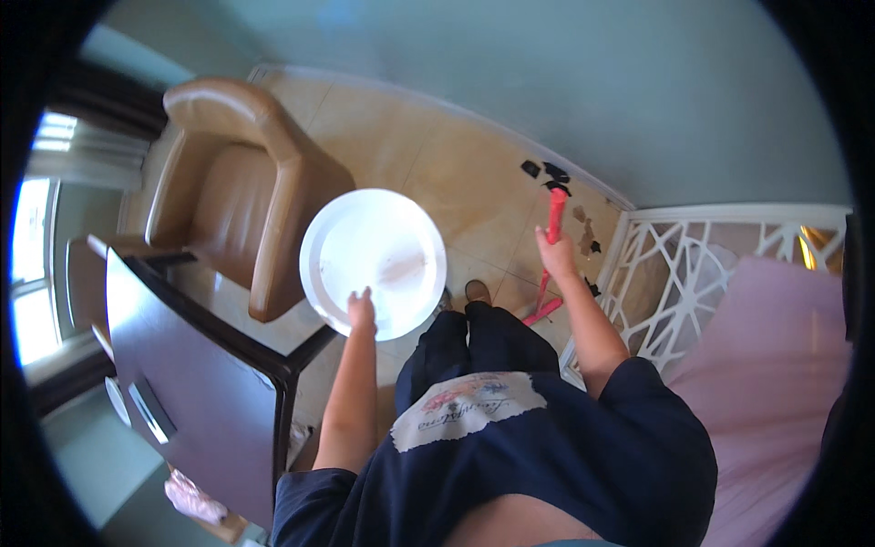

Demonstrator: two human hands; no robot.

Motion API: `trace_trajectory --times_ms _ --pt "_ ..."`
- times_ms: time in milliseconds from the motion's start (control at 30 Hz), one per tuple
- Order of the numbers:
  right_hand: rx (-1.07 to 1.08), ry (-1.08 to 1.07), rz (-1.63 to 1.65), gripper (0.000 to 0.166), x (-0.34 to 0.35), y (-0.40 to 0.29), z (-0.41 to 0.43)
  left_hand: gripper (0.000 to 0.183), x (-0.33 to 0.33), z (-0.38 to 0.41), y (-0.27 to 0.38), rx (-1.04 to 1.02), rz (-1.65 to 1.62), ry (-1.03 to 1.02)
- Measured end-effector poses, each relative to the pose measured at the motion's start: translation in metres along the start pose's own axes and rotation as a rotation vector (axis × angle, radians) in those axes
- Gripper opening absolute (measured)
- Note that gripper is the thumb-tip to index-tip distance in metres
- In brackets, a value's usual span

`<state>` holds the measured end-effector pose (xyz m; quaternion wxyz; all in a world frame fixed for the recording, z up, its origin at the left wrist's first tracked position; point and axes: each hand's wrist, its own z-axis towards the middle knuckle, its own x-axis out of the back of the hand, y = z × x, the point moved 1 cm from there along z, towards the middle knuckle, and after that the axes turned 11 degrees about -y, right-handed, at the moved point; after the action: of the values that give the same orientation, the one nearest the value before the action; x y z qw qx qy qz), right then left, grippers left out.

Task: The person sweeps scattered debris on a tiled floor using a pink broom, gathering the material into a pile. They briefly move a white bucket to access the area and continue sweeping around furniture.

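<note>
My left hand [361, 311] grips the near rim of a round white plastic basin [372, 239], thumb and fingertips showing inside it. A brownish smear and small specks mark its inner surface. My right hand [557, 254] is closed around the red handle [558, 205] of a long-handled tool. Its red crossbar [543, 312] is low by the floor, close to my feet; I cannot tell the kind of tool. Black scraps [556, 171] lie on the floor beyond the handle, along the wall. Brown scraps [586, 236] are scattered to the right of that hand.
A tan leather armchair [236, 198] stands left of the basin. Nearer on the left is a dark-topped table [205, 383] with a dark frame. At right, a white lattice screen [673, 294] meets the blue-green wall [547, 82], with pink cloth [759, 383] in front.
</note>
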<state>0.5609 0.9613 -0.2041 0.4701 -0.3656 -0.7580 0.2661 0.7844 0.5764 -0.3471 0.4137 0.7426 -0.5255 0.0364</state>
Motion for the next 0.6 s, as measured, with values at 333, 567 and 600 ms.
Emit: trace_trajectory --times_ms 333,567,600 --pt "0.283 0.233 0.285 0.035 0.160 -0.128 -0.107 0.040 -0.119 -0.187 0.195 -0.054 -0.178 -1.344" --pt "0.491 0.204 0.313 0.033 0.152 -0.073 -0.087 0.041 -0.253 -0.274 0.266 0.251 -0.343 -1.737" --pt "0.527 0.199 0.255 0.032 0.153 -0.069 -0.088 0.040 -0.281 -0.264 0.265 0.249 -0.455 -1.762"
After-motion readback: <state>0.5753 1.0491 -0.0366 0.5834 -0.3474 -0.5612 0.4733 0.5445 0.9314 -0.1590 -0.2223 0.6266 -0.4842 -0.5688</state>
